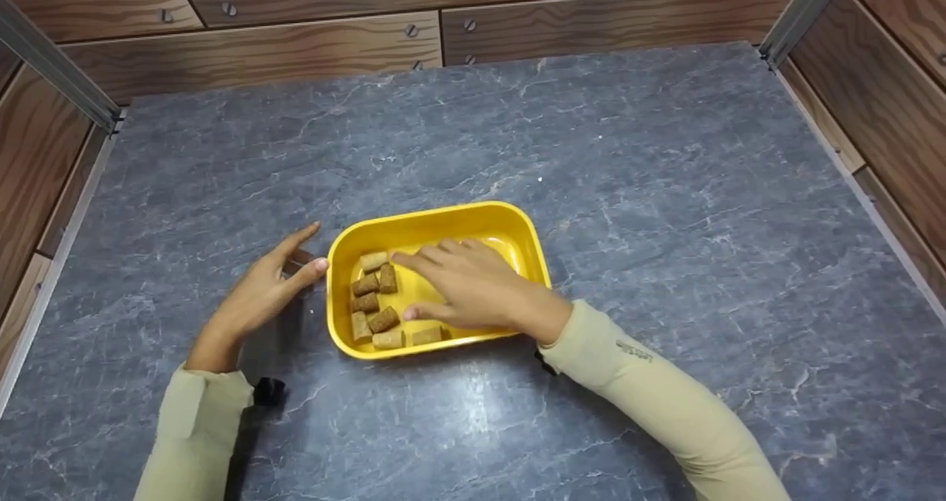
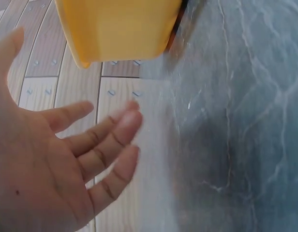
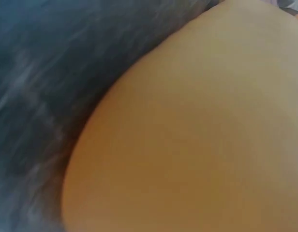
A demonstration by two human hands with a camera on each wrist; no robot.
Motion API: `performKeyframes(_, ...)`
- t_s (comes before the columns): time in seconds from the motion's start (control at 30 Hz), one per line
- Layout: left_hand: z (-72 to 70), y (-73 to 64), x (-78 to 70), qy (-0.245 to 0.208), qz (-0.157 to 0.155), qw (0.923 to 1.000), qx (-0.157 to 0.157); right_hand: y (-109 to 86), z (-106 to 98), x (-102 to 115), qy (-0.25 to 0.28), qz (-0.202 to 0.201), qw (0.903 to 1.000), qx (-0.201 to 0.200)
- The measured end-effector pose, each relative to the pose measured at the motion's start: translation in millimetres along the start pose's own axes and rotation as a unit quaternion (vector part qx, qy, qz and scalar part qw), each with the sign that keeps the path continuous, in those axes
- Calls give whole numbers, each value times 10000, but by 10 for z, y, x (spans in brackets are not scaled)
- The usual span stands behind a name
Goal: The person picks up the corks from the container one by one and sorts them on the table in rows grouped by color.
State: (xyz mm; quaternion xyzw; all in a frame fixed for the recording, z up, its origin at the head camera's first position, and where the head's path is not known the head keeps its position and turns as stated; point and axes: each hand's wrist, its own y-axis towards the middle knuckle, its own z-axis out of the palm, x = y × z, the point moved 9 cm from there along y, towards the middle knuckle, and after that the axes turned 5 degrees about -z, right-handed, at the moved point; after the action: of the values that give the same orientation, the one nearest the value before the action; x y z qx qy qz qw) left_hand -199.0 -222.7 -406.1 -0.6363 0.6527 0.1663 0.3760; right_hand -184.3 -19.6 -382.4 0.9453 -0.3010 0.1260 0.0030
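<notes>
A yellow plastic tub (image 1: pixel 436 213) stands on the table, with several cork pieces (image 1: pixel 365 303) lying in its left part. Over the tub's floor, my right hand (image 1: pixel 477 287) spreads its fingers, the index fingertip close to the upper corks. Its palm side is hidden, but no cork shows in its grasp. Outside the left wall is my left hand (image 1: pixel 255 290), thumb tip at the rim; whether it touches cannot be told. In the left wrist view that hand (image 2: pixel 47 159) has loosely extended fingers and holds nothing. The tub's outer wall (image 3: pixel 187 135) fills most of the right wrist view.
A grey marble-patterned tabletop (image 1: pixel 665 191) lies under the tub. Wood-patterned panels (image 1: pixel 318 46) bound it at the back and both sides, with metal posts (image 1: pixel 802 17) at the rear corners. A small white speck (image 1: pixel 539 179) lies behind the tub.
</notes>
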Motion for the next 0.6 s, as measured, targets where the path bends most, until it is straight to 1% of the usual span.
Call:
performKeyframes(0.17,-2,6,14,-319,258,9992,7,51,62,93,-6,-320,9994,165)
performKeyframes(0.3,-8,1,31,-425,303,9986,31,72,82,144,39,-457,9987,242)
performKeyframes(0.6,3,-7,13,-614,443,9970,186,92,150,225,197,-673,9966,439)
